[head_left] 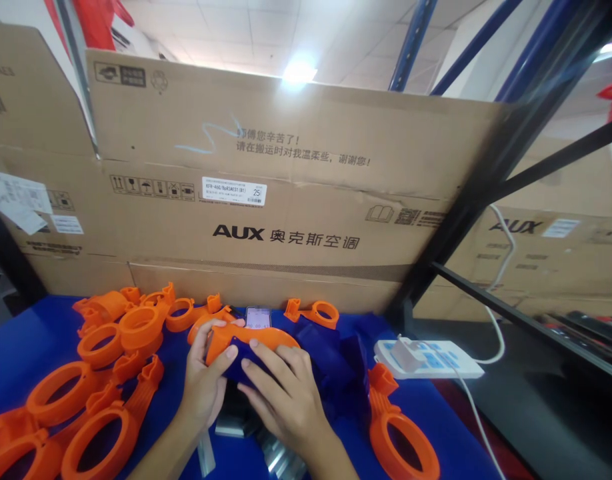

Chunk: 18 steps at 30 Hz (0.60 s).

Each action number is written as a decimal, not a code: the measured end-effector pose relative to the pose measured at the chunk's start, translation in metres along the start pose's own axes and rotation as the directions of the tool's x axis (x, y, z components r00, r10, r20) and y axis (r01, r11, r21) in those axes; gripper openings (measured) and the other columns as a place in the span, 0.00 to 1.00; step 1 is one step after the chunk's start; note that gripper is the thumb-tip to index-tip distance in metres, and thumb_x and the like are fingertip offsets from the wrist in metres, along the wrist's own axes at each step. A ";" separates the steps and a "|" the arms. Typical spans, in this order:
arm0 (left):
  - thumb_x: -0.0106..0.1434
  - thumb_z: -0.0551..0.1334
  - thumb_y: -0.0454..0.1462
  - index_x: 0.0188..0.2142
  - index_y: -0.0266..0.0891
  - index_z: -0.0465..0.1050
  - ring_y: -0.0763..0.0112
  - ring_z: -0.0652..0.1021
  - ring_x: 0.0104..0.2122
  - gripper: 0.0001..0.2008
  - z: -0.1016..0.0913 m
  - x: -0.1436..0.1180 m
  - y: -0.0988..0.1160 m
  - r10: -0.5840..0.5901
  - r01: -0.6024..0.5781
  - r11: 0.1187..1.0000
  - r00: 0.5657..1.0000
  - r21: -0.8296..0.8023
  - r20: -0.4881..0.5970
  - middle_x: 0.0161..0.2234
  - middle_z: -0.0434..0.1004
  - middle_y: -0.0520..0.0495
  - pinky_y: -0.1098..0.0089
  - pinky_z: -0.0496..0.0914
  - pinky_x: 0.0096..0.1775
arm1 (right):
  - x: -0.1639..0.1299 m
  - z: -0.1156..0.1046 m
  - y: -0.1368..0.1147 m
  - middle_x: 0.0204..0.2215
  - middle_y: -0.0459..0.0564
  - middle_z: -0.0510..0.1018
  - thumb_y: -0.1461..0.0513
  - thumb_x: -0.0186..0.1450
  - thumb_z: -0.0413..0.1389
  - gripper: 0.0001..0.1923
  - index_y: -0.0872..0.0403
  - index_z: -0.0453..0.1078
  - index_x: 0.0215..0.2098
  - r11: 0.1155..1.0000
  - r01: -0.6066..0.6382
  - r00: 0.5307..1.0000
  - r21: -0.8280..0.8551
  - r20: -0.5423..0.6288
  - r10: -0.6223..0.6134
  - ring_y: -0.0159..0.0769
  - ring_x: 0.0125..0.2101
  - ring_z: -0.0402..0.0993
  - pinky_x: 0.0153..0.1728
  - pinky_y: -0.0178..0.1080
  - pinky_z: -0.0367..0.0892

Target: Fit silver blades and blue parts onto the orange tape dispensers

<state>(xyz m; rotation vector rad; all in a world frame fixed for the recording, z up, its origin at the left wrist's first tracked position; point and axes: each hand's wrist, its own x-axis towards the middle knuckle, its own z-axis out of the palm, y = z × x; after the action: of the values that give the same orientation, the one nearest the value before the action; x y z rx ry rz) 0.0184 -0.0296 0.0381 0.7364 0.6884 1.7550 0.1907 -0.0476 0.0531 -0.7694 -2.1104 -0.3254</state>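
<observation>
Near the middle of the head view, my left hand (pixel 203 383) is closed around one end of an orange plastic part (pixel 273 336), with its thumb on a dark blue sheet (pixel 243 357) that lies against the part's near side. My right hand (pixel 293 387) presses its fingers over the same sheet from the right. Both hands cover much of the part, so its full shape is hidden. Loose dark blue sheets (pixel 331 360) are piled just right of my right hand. Below the hands lie shiny metallic strips (pixel 281 457), partly covered by my right forearm.
Several orange ring-shaped parts (pixel 141 323) crowd the blue tabletop's left side. One orange ring part (pixel 406 440) lies front right, another (pixel 325 313) at the back. A phone (pixel 259 318) stands behind the hands. A power strip (pixel 456 360) with cables sits right. Cardboard (pixel 286 200) walls the back.
</observation>
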 end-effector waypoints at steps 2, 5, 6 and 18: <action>0.51 0.77 0.36 0.48 0.47 0.73 0.58 0.80 0.52 0.26 0.000 0.000 0.000 -0.008 0.008 1.000 1.000 0.001 0.000 0.48 0.82 0.49 0.64 0.73 0.53 | 0.001 0.000 0.000 0.59 0.51 0.79 0.61 0.67 0.65 0.23 0.44 0.73 0.60 1.000 -0.006 1.000 -0.005 0.010 0.006 0.51 0.47 0.76 0.44 0.54 0.73; 0.53 0.77 0.36 0.50 0.48 0.73 0.60 0.80 0.52 0.26 0.001 0.001 -0.002 -0.032 0.032 0.999 0.999 -0.005 -0.021 0.50 0.82 0.49 0.64 0.73 0.54 | 0.005 -0.002 0.002 0.60 0.53 0.77 0.61 0.67 0.64 0.21 0.46 0.73 0.59 0.999 -0.036 0.999 0.010 0.035 0.036 0.52 0.49 0.76 0.46 0.55 0.73; 0.53 0.77 0.36 0.51 0.48 0.73 0.60 0.80 0.52 0.26 0.002 0.002 -0.002 -0.044 0.044 0.999 0.999 -0.009 -0.029 0.51 0.82 0.49 0.63 0.73 0.55 | 0.006 -0.004 0.003 0.61 0.54 0.76 0.61 0.67 0.64 0.22 0.46 0.73 0.59 0.999 -0.046 0.998 0.024 0.050 0.045 0.52 0.51 0.75 0.47 0.56 0.73; 0.64 0.70 0.46 0.66 0.43 0.67 0.49 0.79 0.53 0.33 -0.004 0.001 0.001 -0.097 0.072 0.993 0.948 0.092 0.303 0.57 0.78 0.37 0.52 0.73 0.56 | 0.006 -0.013 0.025 0.52 0.55 0.81 0.55 0.72 0.58 0.19 0.47 0.73 0.60 0.685 -0.458 0.875 0.567 0.148 0.462 0.47 0.46 0.83 0.47 0.49 0.79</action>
<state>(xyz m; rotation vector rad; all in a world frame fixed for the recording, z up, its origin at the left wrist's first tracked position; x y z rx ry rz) 0.0147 -0.0294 0.0360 0.9964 0.5701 1.4982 0.2123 -0.0318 0.0647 -0.8706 -1.7648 0.5877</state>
